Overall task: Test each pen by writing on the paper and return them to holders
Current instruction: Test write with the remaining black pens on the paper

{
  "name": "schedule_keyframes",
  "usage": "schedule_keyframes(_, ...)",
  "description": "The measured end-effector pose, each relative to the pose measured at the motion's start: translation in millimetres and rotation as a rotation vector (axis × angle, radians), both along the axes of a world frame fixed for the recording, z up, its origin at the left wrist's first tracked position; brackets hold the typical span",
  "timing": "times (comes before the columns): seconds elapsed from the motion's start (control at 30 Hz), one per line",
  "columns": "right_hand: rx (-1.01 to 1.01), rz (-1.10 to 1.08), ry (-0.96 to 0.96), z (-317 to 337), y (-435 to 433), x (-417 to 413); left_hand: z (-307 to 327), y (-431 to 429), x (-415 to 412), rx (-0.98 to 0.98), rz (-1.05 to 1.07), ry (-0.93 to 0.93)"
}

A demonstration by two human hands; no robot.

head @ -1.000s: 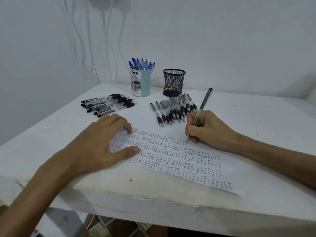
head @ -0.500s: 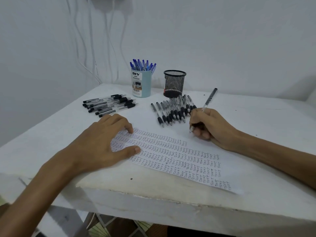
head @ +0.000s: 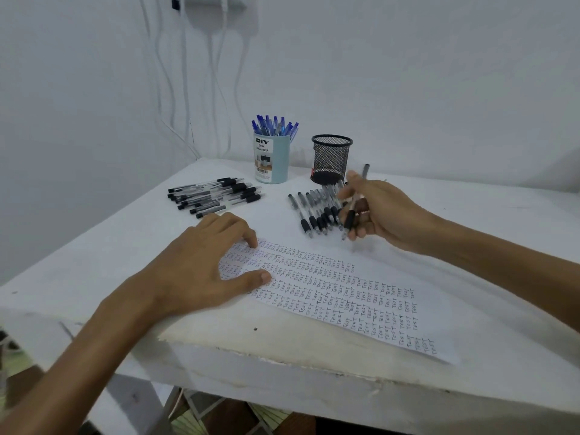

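At the far left, white cables [head: 163,73] hang down a pale wall into the corner where the white counter [head: 94,262] meets it. The counter's front edge is chipped and rough, and a strip of patterned floor [head: 276,417] shows beneath it. The left hand [head: 204,271] lies flat on the near left end of the paper [head: 423,309], its grip apart, with fingers and thumb spread and pressing the sheet down. Behind it a loose pile of black pens [head: 216,196] lies on the counter. Further back stands a light blue holder [head: 272,158] full of blue pens [head: 274,125], and just to its right a black mesh holder [head: 331,158]. A fanned row of black pens [head: 314,211] lies in front of the mesh holder. The paper, covered in rows of the word TEST, runs slanting to the right. Above its far edge the right hand [head: 379,211] hangs over the row, its grip closed around one black pen [head: 349,218], blurred, tip down and off the sheet.
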State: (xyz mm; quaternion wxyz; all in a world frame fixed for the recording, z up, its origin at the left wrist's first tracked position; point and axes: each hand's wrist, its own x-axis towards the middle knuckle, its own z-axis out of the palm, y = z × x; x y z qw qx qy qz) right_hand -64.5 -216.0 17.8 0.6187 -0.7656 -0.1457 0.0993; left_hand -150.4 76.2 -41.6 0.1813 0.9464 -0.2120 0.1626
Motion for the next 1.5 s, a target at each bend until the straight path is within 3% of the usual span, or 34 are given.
schedule_keyframes(0.1,-0.060,-0.018,0.035,4.7,15.2,11.0,0.0,-0.3,0.4,0.003,-0.003,0.003)
schedule_keyframes(0.33,-0.404,-0.077,-0.282,8.8,43.0,45.5,-0.1,0.4,0.4,-0.005,-0.004,0.004)
schedule_keyframes(0.53,-0.736,0.073,-0.327,16.1,60.8,65.3,1.0,-0.5,-0.3,-0.004,0.001,0.009)
schedule_keyframes(0.67,-0.897,0.023,-0.423,12.8,69.3,73.3,1.9,-0.6,-1.0,0.003,0.009,0.024)
schedule_keyframes(0.9,-1.347,-0.101,-0.700,10.4,82.4,56.4,1.7,-0.8,-0.8,0.002,0.008,0.021)
schedule_keyframes(1.0,-1.277,-0.178,-0.895,4.7,99.4,54.2,1.4,-0.5,-1.0,0.000,0.006,0.018)
schedule_keyframes(1.13,-1.037,0.187,-1.126,-0.1,125.1,60.4,1.7,-0.8,-0.7,-0.001,0.006,0.018)
schedule_keyframes(1.23,-1.071,0.356,-1.248,-8.3,137.6,70.4,1.4,-0.3,-0.4,-0.005,0.009,0.020)
schedule_keyframes(1.4,-0.959,0.391,-1.502,-19.3,140.4,87.5,0.5,-0.6,-0.1,-0.006,0.002,0.004)
schedule_keyframes(1.5,-0.934,0.414,-1.534,-23.8,137.1,91.9,0.4,-0.7,0.5,-0.009,0.006,0.014)
